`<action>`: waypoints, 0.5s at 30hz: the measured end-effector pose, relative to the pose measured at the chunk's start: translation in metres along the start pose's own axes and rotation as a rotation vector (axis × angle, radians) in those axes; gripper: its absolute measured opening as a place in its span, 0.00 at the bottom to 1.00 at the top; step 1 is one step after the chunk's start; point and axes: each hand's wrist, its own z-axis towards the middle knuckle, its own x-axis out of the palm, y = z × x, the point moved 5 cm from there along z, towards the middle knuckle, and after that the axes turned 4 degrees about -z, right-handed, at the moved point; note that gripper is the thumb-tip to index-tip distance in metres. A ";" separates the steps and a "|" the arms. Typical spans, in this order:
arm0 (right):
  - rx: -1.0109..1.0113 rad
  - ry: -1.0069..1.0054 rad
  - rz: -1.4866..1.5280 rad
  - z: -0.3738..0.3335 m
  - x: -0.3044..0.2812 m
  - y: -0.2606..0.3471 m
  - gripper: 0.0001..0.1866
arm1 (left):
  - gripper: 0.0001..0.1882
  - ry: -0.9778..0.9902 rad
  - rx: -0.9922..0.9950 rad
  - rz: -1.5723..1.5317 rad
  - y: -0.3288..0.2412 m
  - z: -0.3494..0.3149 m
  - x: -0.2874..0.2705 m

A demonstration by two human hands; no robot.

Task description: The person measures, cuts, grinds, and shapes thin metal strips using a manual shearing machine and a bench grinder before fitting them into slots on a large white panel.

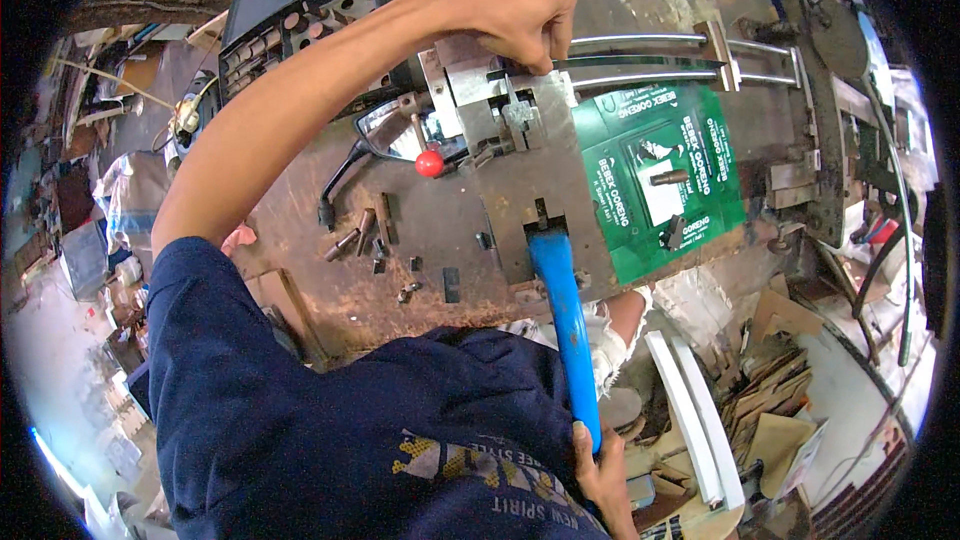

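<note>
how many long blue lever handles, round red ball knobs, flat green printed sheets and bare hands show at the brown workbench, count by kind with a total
long blue lever handle: 1
round red ball knob: 1
flat green printed sheet: 1
bare hands: 2 (left hand, right hand)
total: 5

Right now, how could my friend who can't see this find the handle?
Find the big brown worktable, then its edge nearest the person. A long blue handle sticks out past that edge, with the person's right hand at its free end. Its bright blue sets it apart from the two white strips to its right.
</note>
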 end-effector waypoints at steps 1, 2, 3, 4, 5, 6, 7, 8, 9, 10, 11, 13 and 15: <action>0.000 -0.003 0.002 0.001 0.000 0.000 0.28 | 0.06 -0.017 0.011 0.001 -0.002 0.000 0.000; 0.001 -0.006 0.004 0.001 0.001 -0.001 0.28 | 0.06 -0.026 -0.027 -0.020 -0.002 -0.001 0.000; -0.020 -0.018 0.000 0.003 0.001 -0.003 0.28 | 0.06 -0.035 -0.066 -0.039 -0.008 -0.004 -0.001; -0.041 -0.030 -0.003 0.004 0.003 -0.007 0.28 | 0.06 -0.043 -0.105 -0.059 -0.010 -0.005 -0.002; -0.061 -0.042 -0.007 0.005 0.006 -0.012 0.28 | 0.06 -0.058 -0.048 -0.047 -0.011 -0.004 -0.001; -0.103 -0.091 -0.057 0.005 0.007 -0.017 0.28 | 0.06 -0.075 0.005 -0.033 -0.010 -0.005 -0.001; -0.144 -0.140 -0.106 0.004 0.010 -0.023 0.28 | 0.05 -0.092 0.058 -0.019 -0.010 -0.006 -0.002; -0.186 -0.189 -0.155 0.003 0.010 -0.026 0.29 | 0.05 -0.073 0.045 0.006 -0.007 -0.005 -0.002; -0.132 -0.157 -0.096 0.003 0.010 -0.022 0.30 | 0.05 -0.051 0.040 0.034 -0.007 -0.002 -0.001; -0.078 -0.121 -0.039 0.003 0.006 -0.013 0.31 | 0.05 -0.030 0.031 0.060 -0.006 0.000 0.000; -0.024 -0.085 0.017 0.003 0.005 -0.009 0.31 | 0.05 -0.024 0.003 0.036 -0.005 0.000 0.000; -0.146 -0.180 -0.081 0.002 0.010 -0.024 0.32 | 0.06 -0.011 -0.052 -0.017 -0.007 -0.003 0.000; -0.185 -0.205 -0.097 0.002 0.011 -0.025 0.32 | 0.07 -0.031 -0.065 -0.029 -0.011 -0.005 -0.001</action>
